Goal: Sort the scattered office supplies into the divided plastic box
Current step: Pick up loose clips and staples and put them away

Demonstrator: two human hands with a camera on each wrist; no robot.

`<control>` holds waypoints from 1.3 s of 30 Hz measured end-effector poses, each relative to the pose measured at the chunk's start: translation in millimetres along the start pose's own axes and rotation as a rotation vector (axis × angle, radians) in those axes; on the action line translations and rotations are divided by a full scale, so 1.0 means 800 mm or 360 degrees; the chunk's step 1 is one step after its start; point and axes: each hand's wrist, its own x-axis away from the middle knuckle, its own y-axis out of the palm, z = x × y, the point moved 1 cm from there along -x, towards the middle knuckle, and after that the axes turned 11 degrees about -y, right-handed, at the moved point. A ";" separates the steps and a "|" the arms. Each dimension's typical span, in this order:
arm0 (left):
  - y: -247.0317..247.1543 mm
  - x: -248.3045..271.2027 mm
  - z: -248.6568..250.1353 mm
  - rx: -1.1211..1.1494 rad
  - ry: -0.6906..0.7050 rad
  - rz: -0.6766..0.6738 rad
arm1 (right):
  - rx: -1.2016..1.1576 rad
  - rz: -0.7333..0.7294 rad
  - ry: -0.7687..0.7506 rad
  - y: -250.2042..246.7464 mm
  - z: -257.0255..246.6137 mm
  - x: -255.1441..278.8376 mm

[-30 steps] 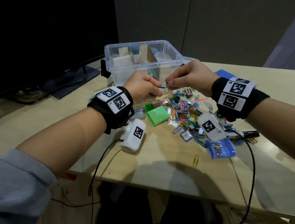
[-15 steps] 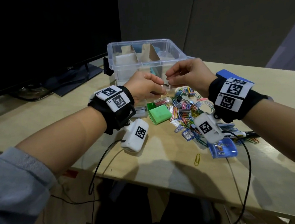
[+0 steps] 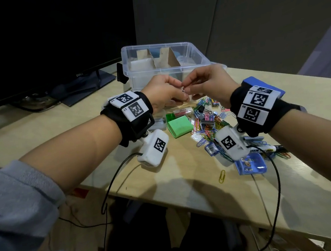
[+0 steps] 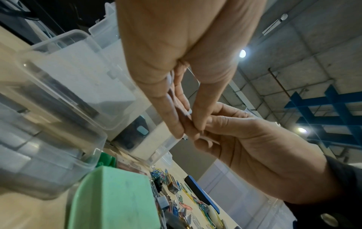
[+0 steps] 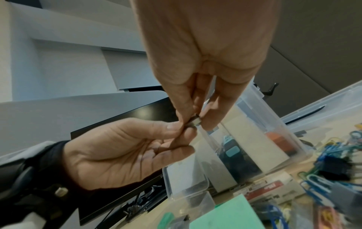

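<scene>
My left hand [image 3: 178, 96] and right hand [image 3: 192, 87] meet fingertip to fingertip in the air just in front of the clear divided box [image 3: 163, 45]. Both pinch one small metal piece [image 5: 195, 122], grey and blocky, mostly hidden by the fingers; in the left wrist view only an end of the metal piece [image 4: 185, 137] shows. The box has cardboard dividers [image 3: 171, 57] and a few items inside. Below the hands a pile of coloured paper clips and binder clips [image 3: 208, 125] lies scattered on the table.
A green box [image 3: 179, 126] and a small clear case [image 3: 160, 120] lie by my left wrist. A blue clear case [image 3: 251, 164], a marker [image 3: 272, 148] and a lone yellow clip [image 3: 222, 176] lie nearer the front edge. A monitor [image 3: 33, 46] stands at the left.
Both hands have stayed together on the small piece and risen slightly toward the box front. Their fingertips have drawn closer around it.
</scene>
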 end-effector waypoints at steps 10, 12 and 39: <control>-0.032 0.023 0.009 0.0025 0.0109 0.0037 | -0.0059 -0.0083 -0.0046 0.010 -0.014 -0.014; -0.048 0.030 0.011 -0.0031 0.0149 0.0103 | -0.0069 -0.0139 -0.0022 0.022 -0.021 -0.023; -0.108 0.043 -0.050 -0.2016 0.0212 0.0252 | 0.0948 -0.0522 0.0385 0.125 -0.004 -0.070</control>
